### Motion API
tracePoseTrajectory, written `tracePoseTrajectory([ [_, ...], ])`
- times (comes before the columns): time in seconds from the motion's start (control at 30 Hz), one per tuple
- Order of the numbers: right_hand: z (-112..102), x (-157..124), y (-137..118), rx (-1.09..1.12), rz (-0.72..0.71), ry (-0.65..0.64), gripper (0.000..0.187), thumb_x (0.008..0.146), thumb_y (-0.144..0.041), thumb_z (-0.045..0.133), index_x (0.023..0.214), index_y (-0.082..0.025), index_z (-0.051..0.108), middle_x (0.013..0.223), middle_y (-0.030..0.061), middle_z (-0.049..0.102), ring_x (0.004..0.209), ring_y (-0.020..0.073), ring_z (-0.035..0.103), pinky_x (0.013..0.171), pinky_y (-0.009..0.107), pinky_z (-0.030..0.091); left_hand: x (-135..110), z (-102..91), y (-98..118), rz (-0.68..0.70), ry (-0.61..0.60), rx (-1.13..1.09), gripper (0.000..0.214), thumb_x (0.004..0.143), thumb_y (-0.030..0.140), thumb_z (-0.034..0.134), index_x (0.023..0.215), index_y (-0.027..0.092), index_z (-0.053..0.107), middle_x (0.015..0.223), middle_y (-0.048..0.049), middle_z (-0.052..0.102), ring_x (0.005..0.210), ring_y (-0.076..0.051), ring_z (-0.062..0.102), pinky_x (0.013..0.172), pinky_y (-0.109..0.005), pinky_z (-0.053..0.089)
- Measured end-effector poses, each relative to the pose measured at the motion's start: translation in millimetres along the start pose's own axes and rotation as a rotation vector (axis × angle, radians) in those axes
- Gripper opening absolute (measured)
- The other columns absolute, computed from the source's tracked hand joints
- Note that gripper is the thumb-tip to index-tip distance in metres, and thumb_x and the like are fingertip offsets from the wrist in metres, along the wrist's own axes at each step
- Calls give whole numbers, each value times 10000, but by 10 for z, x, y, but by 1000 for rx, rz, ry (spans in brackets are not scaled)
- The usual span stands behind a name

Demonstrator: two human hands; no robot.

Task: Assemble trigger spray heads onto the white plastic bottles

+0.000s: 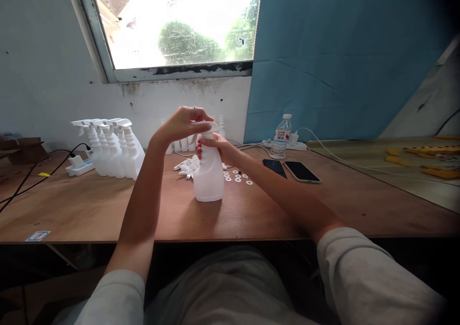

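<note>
Head view: hands point(185, 121) point(223, 147) (grip curled) hold spray bottle point(209, 177).

Hands point(184, 122) point(223, 147) partly hide spray bottle point(209, 179); sticker point(38, 236) unreadable

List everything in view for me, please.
held bottle: one, white, centre
spray bottles: several, white, left
rear bottles: several, white, back centre
small parts: heap, white, centre
rings: several, white, centre
water bottle: one, clear, back right
phones: two, dark, right
power strips: two, white, back
cables: several, black left, white right
sticker: one, blue, front left
cardboard: some, brown, left
yellow pieces: several, right
window: one, grey frame, top
sheet: one, blue, right
table: one, brown, below
wall: white, back
left grip: one, held bottle's top
right grip: one, held bottle's neck
arms: two, grey sleeves, bottom
</note>
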State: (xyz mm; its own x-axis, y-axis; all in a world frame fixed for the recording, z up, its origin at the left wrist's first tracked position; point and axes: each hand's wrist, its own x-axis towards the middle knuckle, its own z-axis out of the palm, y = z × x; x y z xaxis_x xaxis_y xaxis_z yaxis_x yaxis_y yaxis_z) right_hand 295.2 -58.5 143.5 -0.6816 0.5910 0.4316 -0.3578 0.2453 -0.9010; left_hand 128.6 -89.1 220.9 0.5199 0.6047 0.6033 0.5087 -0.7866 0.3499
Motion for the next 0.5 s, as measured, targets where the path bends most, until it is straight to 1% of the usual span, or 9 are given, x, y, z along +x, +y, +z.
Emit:
tracePoseTrajectory([
  [0.1, -80, -39, -72, -20, 99, -96, 327, 736, -339, 728, 955, -155, 569, 798, 40, 626, 646, 138, 585, 598, 290, 523, -8, 8, 41, 3, -20, 1, 285, 803, 384, 608, 994, 194, 700, 909, -58, 690, 804, -140, 625, 702, -256, 509],
  [0.2, -142, -86, -111, -73, 152, -181, 349, 732, -353, 710, 977, -146, 571, 752, 40, 629, 665, 160, 597, 599, 296, 516, -11, 41, 106, 20, -39, -31, 328, 810, 398, 605, 1049, 191, 694, 880, -52, 691, 826, -152, 635, 733, -271, 516],
  [0.27, -164, -106, -109, -80, 138, -209, 334, 716, -360, 715, 931, -155, 561, 717, 28, 621, 655, 161, 591, 579, 288, 504, -8, 68, 142, 37, -32, -40, 338, 814, 404, 601, 1056, 186, 693, 902, -53, 694, 873, -161, 639, 771, -276, 516],
  [0.37, -173, -113, -78, -74, 92, -225, 297, 723, -365, 709, 864, -168, 538, 689, 13, 603, 626, 145, 563, 552, 271, 483, -7, 82, 163, 41, -39, -20, 326, 833, 394, 583, 1075, 205, 692, 898, -44, 695, 877, -157, 644, 794, -274, 513],
  [0.43, -173, -107, -51, -66, 65, -217, 287, 741, -372, 702, 861, -168, 538, 696, 8, 592, 623, 136, 552, 560, 270, 479, -16, 54, 160, 42, -44, -5, 321, 841, 380, 579, 1096, 220, 688, 895, -39, 696, 884, -157, 648, 811, -279, 514],
  [0.5, -172, -96, -28, -44, 30, -191, 295, 746, -374, 711, 872, -162, 550, 729, 7, 582, 618, 120, 543, 588, 275, 480, -38, -8, 154, 48, 0, 9, 320, 840, 374, 588, 1105, 221, 683, 931, -40, 697, 918, -163, 649, 827, -285, 518],
])
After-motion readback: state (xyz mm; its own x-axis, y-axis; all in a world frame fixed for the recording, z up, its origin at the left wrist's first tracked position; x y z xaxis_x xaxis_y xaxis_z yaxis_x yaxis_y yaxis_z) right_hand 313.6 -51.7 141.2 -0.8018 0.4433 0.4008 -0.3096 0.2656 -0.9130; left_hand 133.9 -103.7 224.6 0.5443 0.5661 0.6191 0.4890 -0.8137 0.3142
